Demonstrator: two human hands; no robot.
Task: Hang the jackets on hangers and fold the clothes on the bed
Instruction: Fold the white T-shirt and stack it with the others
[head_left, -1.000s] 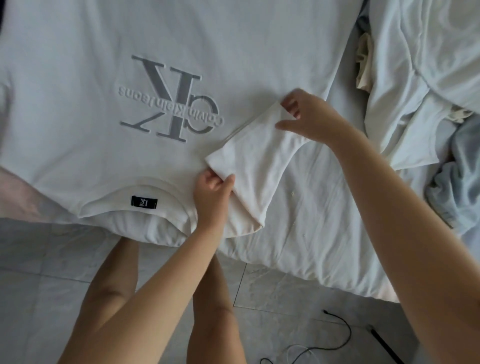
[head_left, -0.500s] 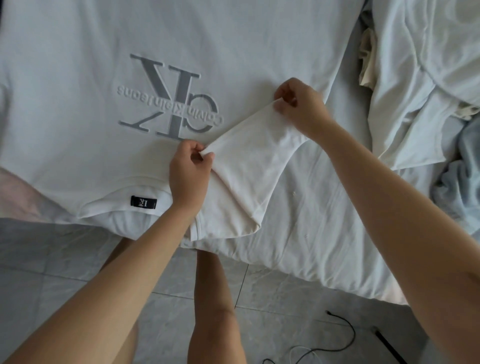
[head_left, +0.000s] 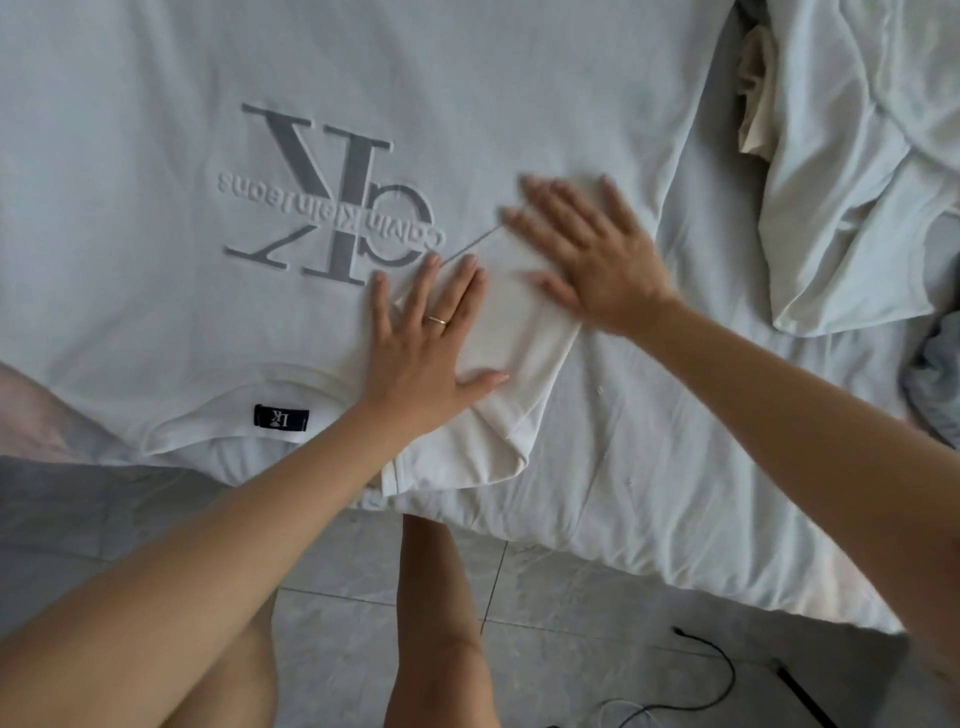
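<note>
While the white T-shirt (head_left: 156, 234) lies spread flat and front up on the bed (head_left: 675, 467), its collar (head_left: 291, 375) at the near edge and its body running out of view at the far side, both hands rest flat on its right sleeve (head_left: 519, 322). The sleeve is folded inward and lies on a diagonal, its near end at the shoulder and its far end over the right part of the shirt body. The left hand (head_left: 421, 353) lies palm down on the near half of the sleeve, fingers straight and slightly spread, thumb pointing right, gripping nothing; a thin ring (head_left: 436, 320) shows on one finger. The right hand (head_left: 597, 260), blurred, lies palm down on the far half of the sleeve, its fingers extended toward the far left and likewise holding nothing. The two hands are near each other but do not touch. A large grey logo (head_left: 332, 208) fills the chest, upside down from this view, its right end just beside the left hand's fingertips. A black label (head_left: 281, 417) sits inside the collar, left of the left wrist. At the far right of the bed lies a heap of pale clothes (head_left: 831, 208) with a cream cloth (head_left: 756, 93) at its left edge, and a grey garment (head_left: 935, 384) lies at the right border. Nearer than the bed are the tiled floor (head_left: 363, 571), the person's bare legs (head_left: 441, 623) and a dark cable (head_left: 717, 675).
</note>
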